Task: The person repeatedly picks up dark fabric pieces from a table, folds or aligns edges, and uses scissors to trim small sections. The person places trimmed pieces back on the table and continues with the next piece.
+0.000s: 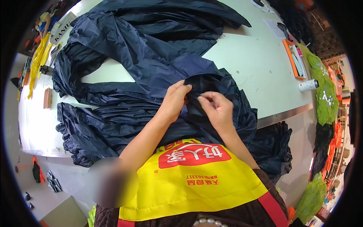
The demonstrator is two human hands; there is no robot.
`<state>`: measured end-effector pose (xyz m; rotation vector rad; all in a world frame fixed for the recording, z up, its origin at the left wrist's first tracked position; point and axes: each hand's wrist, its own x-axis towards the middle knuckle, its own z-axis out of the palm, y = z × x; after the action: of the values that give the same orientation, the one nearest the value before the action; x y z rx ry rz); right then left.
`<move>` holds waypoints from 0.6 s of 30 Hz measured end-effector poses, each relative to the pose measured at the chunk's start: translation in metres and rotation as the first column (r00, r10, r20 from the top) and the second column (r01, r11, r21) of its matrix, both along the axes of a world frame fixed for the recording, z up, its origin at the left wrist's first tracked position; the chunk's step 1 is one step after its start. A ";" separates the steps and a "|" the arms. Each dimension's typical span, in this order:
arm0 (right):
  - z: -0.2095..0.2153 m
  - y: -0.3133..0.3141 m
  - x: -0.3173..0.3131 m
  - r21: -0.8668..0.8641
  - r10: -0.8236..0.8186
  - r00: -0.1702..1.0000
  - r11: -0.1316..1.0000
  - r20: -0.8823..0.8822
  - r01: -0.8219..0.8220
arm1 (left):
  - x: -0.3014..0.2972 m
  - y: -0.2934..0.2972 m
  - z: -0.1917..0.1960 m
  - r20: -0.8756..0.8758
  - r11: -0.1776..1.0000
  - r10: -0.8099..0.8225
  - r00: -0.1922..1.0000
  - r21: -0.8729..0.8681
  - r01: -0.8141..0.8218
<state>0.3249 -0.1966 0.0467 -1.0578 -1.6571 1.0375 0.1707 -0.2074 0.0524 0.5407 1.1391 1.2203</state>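
A heap of thin, shiny, dark navy fabric garments [128, 49] lies in folds across the pale table. My left hand [174, 101] is closed, thumb and fingers pinching the upper edge of an opened-out dark navy garment near the table's front. Just to its right, my right hand [219, 109] is also closed, thumb against forefinger, gripping the black inner side of the same garment. The two hands are a short way apart, with the cloth bunched between and below them. Whatever small detail lies between the right fingertips is too small to make out.
An orange box [293, 58] and a white cylinder with a dark end [308, 85] are on the right side of the table [261, 75]. Green fabric [320, 83] is piled beyond that edge. More dark garments [274, 145] hang at the lower right. Yellow strips [39, 62] lie far left.
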 end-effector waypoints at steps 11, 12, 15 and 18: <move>0.085 0.012 0.011 0.581 -0.059 0.878 0.770 0.476 -0.263 | -0.006 -0.031 0.021 -0.352 0.915 -0.240 0.905 0.229 0.331; 0.077 0.023 0.013 0.351 0.081 0.776 0.859 0.626 -0.373 | -0.010 -0.032 0.022 -0.288 0.921 -0.287 0.914 0.180 0.346; 0.053 0.052 0.022 -0.296 0.460 0.869 0.868 0.183 -0.398 | -0.025 -0.035 0.021 -0.160 0.929 -0.358 0.920 0.036 0.368; 0.049 0.044 0.020 -0.404 0.466 0.884 0.816 0.035 -0.414 | -0.033 -0.043 0.007 0.100 0.945 -0.326 0.940 0.051 0.322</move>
<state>0.3451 -0.1526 0.0958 -1.0238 -1.9073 1.6894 0.1375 -0.2502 0.0594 0.6533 0.8981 0.9711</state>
